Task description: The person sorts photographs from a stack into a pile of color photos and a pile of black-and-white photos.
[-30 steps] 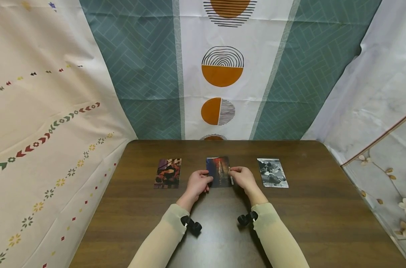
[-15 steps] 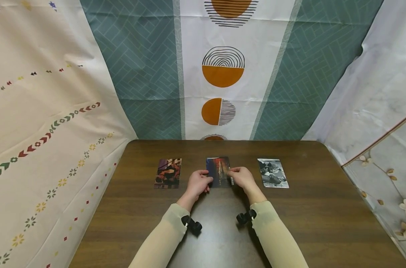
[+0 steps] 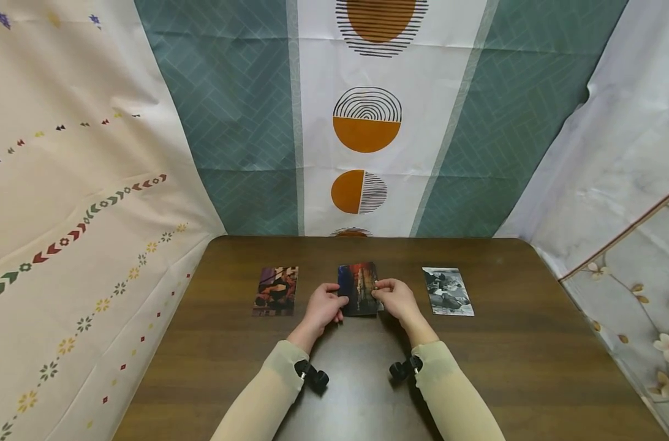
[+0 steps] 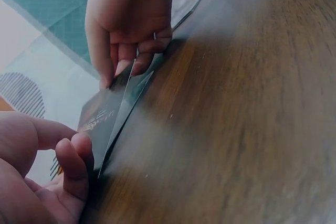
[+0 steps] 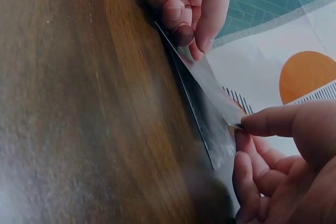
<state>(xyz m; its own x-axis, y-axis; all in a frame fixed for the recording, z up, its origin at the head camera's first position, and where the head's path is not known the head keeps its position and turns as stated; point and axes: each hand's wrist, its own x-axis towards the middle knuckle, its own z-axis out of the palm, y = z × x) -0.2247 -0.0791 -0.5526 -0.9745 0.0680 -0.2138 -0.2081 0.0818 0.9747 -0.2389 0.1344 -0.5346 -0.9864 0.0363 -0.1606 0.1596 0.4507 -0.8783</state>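
Observation:
My left hand (image 3: 322, 306) and right hand (image 3: 399, 301) pinch opposite side edges of a dark photo print (image 3: 359, 291) with blue and red-orange tones, at the middle of the table. Thumbs lie over its face, with fingers curled at the edges and partly beneath. In the right wrist view the held print (image 5: 214, 85) is tilted up off a second glossy sheet (image 5: 203, 121), and a dark gap shows between them. The lower sheet (image 4: 126, 100) lies near the wood in the left wrist view, its picture hidden.
On the brown wooden table (image 3: 230, 380), a colourful photo (image 3: 276, 291) lies to the left and a black-and-white photo (image 3: 448, 291) to the right. Patterned cloth (image 3: 241, 122) hangs behind the far edge. Small black cameras (image 3: 312, 375) sit on both wrists.
The held print has shifted slightly left and come up, baring a bit of the sheet below at its right. Both hands keep their places at its edges; the head view has tilted slightly.

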